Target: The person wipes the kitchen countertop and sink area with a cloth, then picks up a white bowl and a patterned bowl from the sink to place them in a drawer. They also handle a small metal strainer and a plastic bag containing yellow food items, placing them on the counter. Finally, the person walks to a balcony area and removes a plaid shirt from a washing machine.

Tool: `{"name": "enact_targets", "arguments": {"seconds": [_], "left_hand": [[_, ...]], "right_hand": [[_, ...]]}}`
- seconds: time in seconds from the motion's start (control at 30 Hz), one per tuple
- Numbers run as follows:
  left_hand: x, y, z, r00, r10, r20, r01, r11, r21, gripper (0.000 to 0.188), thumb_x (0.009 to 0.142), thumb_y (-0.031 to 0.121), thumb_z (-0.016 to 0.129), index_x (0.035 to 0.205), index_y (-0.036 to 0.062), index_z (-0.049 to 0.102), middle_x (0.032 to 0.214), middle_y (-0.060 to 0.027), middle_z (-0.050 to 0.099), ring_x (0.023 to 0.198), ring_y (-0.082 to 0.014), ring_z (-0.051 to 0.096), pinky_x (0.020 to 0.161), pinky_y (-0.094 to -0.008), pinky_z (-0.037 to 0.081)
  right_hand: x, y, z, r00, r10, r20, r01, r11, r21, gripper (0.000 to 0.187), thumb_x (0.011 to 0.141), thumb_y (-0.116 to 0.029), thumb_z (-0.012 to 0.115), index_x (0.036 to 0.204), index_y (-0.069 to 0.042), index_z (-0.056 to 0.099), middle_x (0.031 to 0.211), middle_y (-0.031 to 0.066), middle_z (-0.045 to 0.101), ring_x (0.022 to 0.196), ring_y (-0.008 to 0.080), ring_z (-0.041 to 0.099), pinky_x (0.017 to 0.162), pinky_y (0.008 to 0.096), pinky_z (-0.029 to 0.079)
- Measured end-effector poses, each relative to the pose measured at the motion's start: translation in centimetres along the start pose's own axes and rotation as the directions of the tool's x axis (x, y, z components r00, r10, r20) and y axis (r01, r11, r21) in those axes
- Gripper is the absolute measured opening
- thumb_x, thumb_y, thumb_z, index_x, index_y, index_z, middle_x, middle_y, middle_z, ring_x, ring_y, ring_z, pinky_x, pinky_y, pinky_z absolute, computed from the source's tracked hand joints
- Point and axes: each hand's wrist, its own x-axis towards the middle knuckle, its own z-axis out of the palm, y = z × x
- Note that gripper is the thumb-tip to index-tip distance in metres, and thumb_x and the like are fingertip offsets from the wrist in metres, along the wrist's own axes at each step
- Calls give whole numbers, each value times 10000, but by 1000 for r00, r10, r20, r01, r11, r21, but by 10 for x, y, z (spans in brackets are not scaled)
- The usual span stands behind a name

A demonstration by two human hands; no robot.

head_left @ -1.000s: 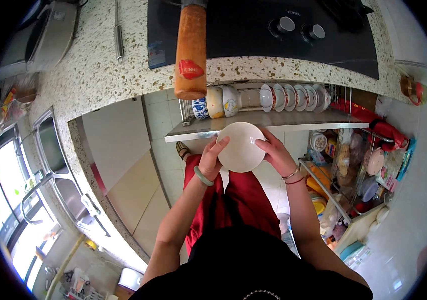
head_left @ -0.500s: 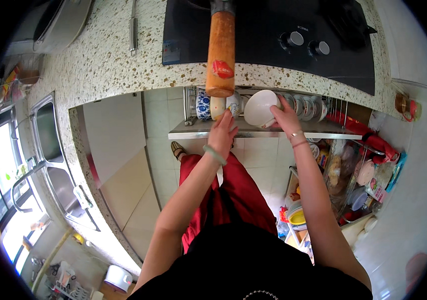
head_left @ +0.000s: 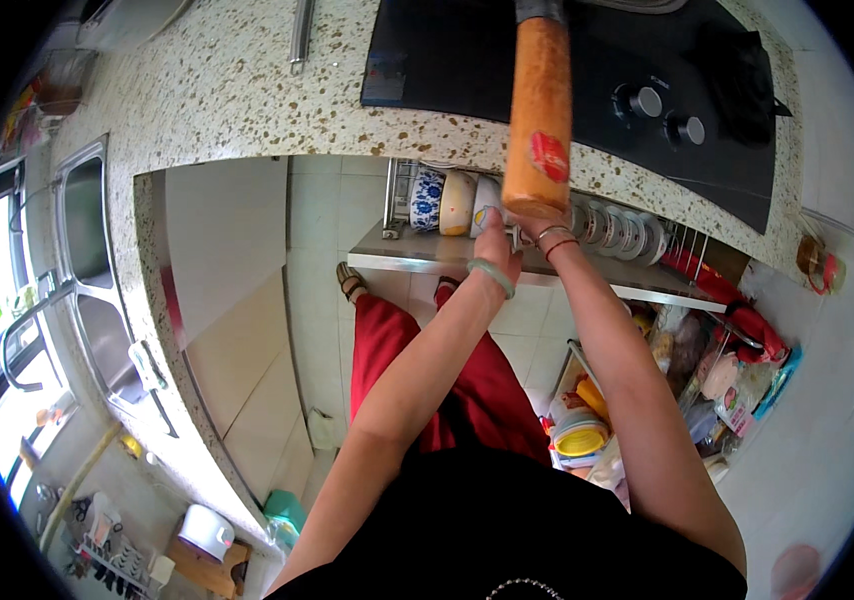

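Both my hands reach into a pulled-out dish drawer (head_left: 427, 254) below the counter. My left hand (head_left: 497, 250) is closed at the front of a white bowl (head_left: 485, 194) with a small coloured print, its fingertips against the bowl. Close beside it on the right, my right hand (head_left: 541, 234) lies partly behind an orange-brown wooden handle (head_left: 537, 120), which hides its fingers and whatever they hold. A cream bowl (head_left: 457, 204) and a blue-and-white patterned bowl (head_left: 426, 200) stand on edge to the left. Several plates (head_left: 629, 234) stand in a row to the right.
The handle juts over the counter edge from the black cooktop (head_left: 447, 70), above my hands. Speckled counter (head_left: 247, 100) runs left to a metal sink (head_left: 107, 340). At the lower right, a second open drawer holds bags and packages (head_left: 722, 375). A yellow-rimmed container (head_left: 580, 436) sits nearby.
My right hand has moved left and inward with the white bowl it held, which is now mostly out of sight behind the handle. My hands are closer together. The view has shifted.
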Motion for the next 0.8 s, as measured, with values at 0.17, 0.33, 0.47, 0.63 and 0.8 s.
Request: {"name": "enact_targets", "arguments": {"seconds": [0.17,0.33,0.47,0.63,0.8], "left_hand": [[30,5,-12,999,16,42,-19,998,61,701,970,602,376,1497,146,304,1547,-59,307,1381,-234,324,1116,-500,185],[46,1,-15,991,116,61,-118,992,39,803,931,678,369,1477,89,342,1526,-76,356,1381,-242,335,1108,-443,218],[37,3,-7,992,101,75,-102,995,17,781,955,649,341,1490,79,322,1542,-51,339,1386,-223,337,1114,-424,212],[38,10,-23,979,87,186,-102,992,70,768,968,636,313,1509,91,279,1574,-39,271,1435,-210,242,1143,-422,156],[-21,44,-24,969,108,222,-128,989,77,827,953,674,263,1523,76,220,1608,-55,164,1483,-219,112,1179,-418,68]], "right_hand": [[20,-17,27,996,18,-88,-11,997,73,671,778,-547,567,1333,-177,492,1260,169,609,1193,407,534,998,526,373],[26,-6,40,999,-41,-13,43,970,241,709,894,-536,478,1397,-55,344,1247,350,537,1134,523,530,1004,539,392],[34,-1,59,997,19,-80,1,971,239,719,890,-554,483,1399,-65,345,1265,333,536,1166,501,518,1017,518,389],[21,-16,21,965,37,259,-147,897,417,623,895,-445,544,1413,-155,355,1395,206,493,1295,348,465,1007,445,389],[-44,-23,-20,989,-99,111,-94,169,981,642,1007,-480,367,1463,-29,341,1414,141,493,1283,266,477,1068,363,360]]}}
